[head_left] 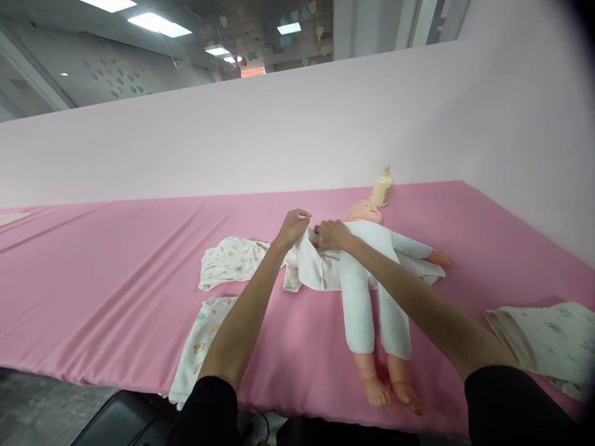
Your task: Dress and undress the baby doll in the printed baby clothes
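A baby doll [365, 212] lies on its back with its head toward the wall and its bare feet toward me. White leggings cover its legs, and a white cloth covers its torso. Spread out to the left of its body is a white baby shirt [309, 266], its patterned side showing at one edge. My left hand [295, 226] is closed at the raised edge of this shirt, fingers pinched. Close beside it, my right hand [333, 235] has its fingers curled over the same cloth near the doll's shoulder. The fingertips of both hands are partly hidden.
Patterned baby pants [235, 260] and a folded patterned cloth [198, 344] lie to the left. More folded cloth [551, 341] sits at the right edge. A lotion bottle [382, 188] stands behind the doll's head, before the white wall [260, 136]. Pink sheet [116, 266] covers the table.
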`<state>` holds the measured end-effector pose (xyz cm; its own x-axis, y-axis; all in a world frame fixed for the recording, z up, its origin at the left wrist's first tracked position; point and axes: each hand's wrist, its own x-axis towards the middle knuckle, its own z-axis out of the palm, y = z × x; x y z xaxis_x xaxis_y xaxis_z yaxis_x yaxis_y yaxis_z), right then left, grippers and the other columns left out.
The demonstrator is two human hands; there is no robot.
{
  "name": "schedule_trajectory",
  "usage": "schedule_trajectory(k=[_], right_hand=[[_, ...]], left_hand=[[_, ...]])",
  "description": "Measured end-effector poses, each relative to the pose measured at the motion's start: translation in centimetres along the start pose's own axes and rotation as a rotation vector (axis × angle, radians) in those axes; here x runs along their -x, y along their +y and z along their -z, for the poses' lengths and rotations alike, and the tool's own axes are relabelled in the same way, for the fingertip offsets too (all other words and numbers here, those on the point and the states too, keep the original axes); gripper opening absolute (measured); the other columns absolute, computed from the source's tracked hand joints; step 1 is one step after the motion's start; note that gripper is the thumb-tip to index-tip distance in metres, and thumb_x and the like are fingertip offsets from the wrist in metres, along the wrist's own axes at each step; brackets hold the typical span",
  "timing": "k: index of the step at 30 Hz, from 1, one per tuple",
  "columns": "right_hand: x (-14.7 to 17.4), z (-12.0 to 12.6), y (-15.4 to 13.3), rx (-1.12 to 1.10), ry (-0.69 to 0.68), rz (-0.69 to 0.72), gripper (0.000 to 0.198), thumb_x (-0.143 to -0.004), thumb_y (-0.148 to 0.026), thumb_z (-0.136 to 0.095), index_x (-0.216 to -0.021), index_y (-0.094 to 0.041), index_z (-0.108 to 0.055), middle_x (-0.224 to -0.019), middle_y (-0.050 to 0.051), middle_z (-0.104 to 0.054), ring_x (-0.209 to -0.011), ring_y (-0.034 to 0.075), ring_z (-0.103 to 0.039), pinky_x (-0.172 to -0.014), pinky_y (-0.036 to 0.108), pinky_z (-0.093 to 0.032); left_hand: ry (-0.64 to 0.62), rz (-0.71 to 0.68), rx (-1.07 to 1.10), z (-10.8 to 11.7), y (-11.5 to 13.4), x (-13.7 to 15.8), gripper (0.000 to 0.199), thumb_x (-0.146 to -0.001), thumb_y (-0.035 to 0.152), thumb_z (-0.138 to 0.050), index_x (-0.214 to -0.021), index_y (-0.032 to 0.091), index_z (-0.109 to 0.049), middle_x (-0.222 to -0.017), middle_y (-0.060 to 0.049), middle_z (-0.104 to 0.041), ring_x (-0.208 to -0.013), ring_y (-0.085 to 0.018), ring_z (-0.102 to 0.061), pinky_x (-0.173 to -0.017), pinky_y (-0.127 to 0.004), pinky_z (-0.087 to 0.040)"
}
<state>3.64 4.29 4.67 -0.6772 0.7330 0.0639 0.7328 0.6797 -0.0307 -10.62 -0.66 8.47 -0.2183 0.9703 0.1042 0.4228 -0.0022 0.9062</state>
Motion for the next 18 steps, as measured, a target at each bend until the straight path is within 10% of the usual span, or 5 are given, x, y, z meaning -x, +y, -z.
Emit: schedule_trajectory(k=[6, 12, 18], right_hand=[[0.2, -0.6, -0.4, 0.047, -0.017, -0.038, 0.039, -0.094, -0.02, -0.042, -0.129, -0.011, -0.056, -0.13, 0.02, -0.059, -0.122, 0.03, -0.056, -0.102, 0.044, -0.038], [1.0, 0.8, 2.4, 0.054, -0.095, -0.069, 0.061, -0.078, -0.05, -0.07, -0.127, -0.016, -0.058, -0.13, 0.018, -0.06, -0.122, 0.035, -0.055, -0.103, 0.046, -0.038], [1.2, 1.5, 3.1, 0.068, -0.15, -0.167, 0.067, -0.074, -0.043, -0.076, -0.13, -0.014, -0.054, -0.131, 0.021, -0.06, -0.125, 0.036, -0.054, -0.101, 0.047, -0.04]], left_hand=[[-0.051, -0.048, 0.046, -1.4, 1.5, 0.3, 0.024, -0.082, 0.014, -0.057, -0.103, 0.013, -0.067, -0.088, -0.006, -0.066, -0.062, -0.01, -0.051, -0.063, -0.024, -0.04], [-0.089, 0.029, -0.037, -1.9, 0.1, -0.9, 0.022, -0.08, 0.029, -0.068, -0.097, 0.015, -0.065, -0.091, -0.007, -0.066, -0.072, -0.014, -0.057, -0.063, -0.024, -0.041], [-0.067, 0.142, -0.139, -2.6, -1.2, -2.5, 0.034, -0.064, 0.034, -0.084, -0.06, 0.018, -0.054, -0.053, -0.002, -0.052, -0.063, -0.018, -0.055, -0.061, -0.027, -0.04]])
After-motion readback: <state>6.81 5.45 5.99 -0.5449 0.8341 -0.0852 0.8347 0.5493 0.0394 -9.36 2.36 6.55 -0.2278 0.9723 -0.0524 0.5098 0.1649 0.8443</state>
